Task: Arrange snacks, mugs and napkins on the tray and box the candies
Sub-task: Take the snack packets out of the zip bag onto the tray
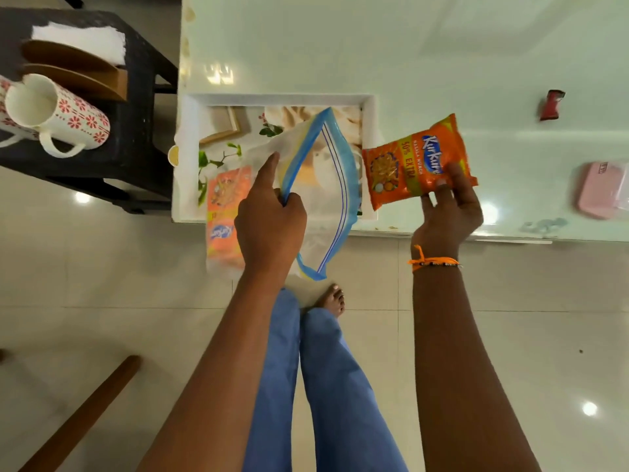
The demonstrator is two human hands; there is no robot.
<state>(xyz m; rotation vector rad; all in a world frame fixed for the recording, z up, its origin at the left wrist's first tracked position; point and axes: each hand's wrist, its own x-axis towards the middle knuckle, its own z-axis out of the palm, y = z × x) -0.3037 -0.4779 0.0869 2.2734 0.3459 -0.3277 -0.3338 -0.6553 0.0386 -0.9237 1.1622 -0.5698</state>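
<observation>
Snack step: left hand [269, 219] grips open bag [320, 185] over tray [190, 131], right hand [449, 206] holds packet [417, 161]; next, likely set packet on tray.

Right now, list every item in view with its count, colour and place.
zip bag: one, clear with blue seal, open, over the tray's near edge
snack packet: one, orange, in the right hand's grip
second snack packet: one, orange, inside the zip bag
tray: one, white rim, floral print, on the table's near left corner
table: one, pale glossy top
mug: one clearly seen, white with red flowers, on the dark side table
napkins: white stack, in a brown holder
candy: one, red, on the table
pink box: one, table's right edge
left hand: pinches the bag's rim
right hand: holds the packet
</observation>
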